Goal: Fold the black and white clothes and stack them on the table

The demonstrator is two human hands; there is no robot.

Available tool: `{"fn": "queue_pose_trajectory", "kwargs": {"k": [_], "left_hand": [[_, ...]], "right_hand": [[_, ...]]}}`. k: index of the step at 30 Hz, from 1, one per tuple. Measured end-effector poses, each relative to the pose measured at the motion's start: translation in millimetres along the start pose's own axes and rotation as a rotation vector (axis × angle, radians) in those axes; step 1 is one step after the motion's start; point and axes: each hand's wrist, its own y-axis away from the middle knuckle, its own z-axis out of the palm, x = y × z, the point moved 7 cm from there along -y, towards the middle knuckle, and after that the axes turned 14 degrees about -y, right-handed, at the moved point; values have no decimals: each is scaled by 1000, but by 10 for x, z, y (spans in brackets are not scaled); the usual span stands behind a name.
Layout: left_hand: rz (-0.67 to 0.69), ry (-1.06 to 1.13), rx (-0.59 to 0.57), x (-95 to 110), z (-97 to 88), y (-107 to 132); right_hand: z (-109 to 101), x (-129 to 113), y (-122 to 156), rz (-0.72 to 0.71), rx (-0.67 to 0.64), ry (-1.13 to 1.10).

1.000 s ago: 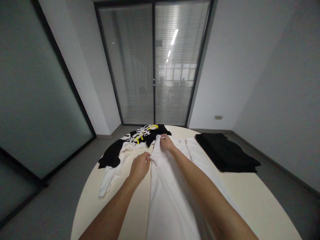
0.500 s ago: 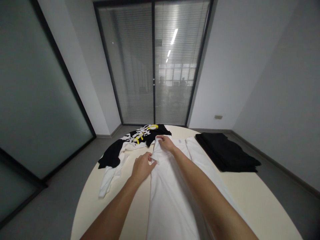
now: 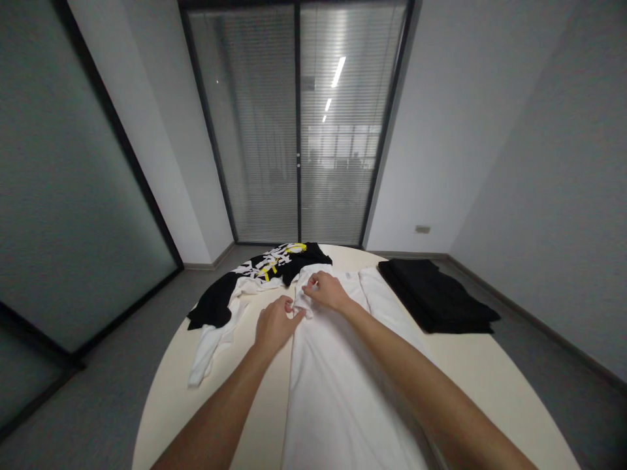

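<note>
A long white garment [image 3: 333, 372] lies stretched along the table toward me; its exact kind does not show. My left hand [image 3: 277, 323] is closed at the far left part of it, thumb and fingers pinching a bunched bit of cloth at the edge. Just beyond and to the right, my right hand [image 3: 326, 290] is closed too, fingertips pinching the same bunched cloth near the far end. My right forearm crosses over the garment and hides some of it.
To the left lies a black garment with a white and yellow print [image 3: 264, 264], and white cloth [image 3: 210, 352] beside it. A folded black cloth stack [image 3: 435, 297] rests at the right. The round cream table [image 3: 494, 385] has a curved edge; a glass door [image 3: 298, 130] stands beyond.
My right hand has drawn back from the far edge of the white garment, closer to my left hand. The cloth between them is more bunched. My left hand keeps its hold.
</note>
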Motion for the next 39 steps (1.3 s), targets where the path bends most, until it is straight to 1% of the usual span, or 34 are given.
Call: {"fn": "queue_pose_trajectory", "kwargs": {"k": [3, 5, 7, 9, 11, 15, 19, 22, 24, 27, 29, 31, 33, 34, 37, 39], "left_hand": [[-16, -16, -9, 21, 3, 10], [-12, -28, -19, 45, 3, 16], [-9, -29, -32, 61, 10, 19], [-15, -24, -50, 61, 29, 19], [-31, -17, -64, 44, 53, 18], [-49, -12, -64, 23, 85, 16], [-32, -11, -37, 40, 80, 3], [-38, -11, -41, 25, 81, -13], [-40, -12, -39, 9, 79, -20], [-19, -16, -20, 5, 70, -22], [11, -14, -6, 21, 68, -21], [52, -10, -1, 52, 70, -18], [91, -9, -2, 89, 69, -11], [103, -16, 0, 106, 64, -7], [101, -66, 26, 139, 31, 6], [86, -100, 46, 150, 7, 14]], "right_hand": [[-14, -107, 225, -40, -113, 35], [-2, -123, 361, -63, -162, 39], [39, -110, 477, -71, -195, 41], [87, -100, 563, -80, -197, 42], [95, -98, 613, -81, -133, 16], [32, -66, 657, -44, 44, -110], [-20, -61, 681, -88, 118, -177], [-78, -58, 701, -136, 157, -163], [-91, -62, 714, -180, 132, -129], [-22, -80, 742, -276, -18, -134], [11, -67, 758, -312, -69, -156], [0, -7, 753, -290, -18, -147], [-9, 86, 738, -222, 54, -95], [8, 136, 732, -182, 62, -59], [107, 259, 724, -79, -7, 43], [156, 297, 731, -43, -56, 73]]}}
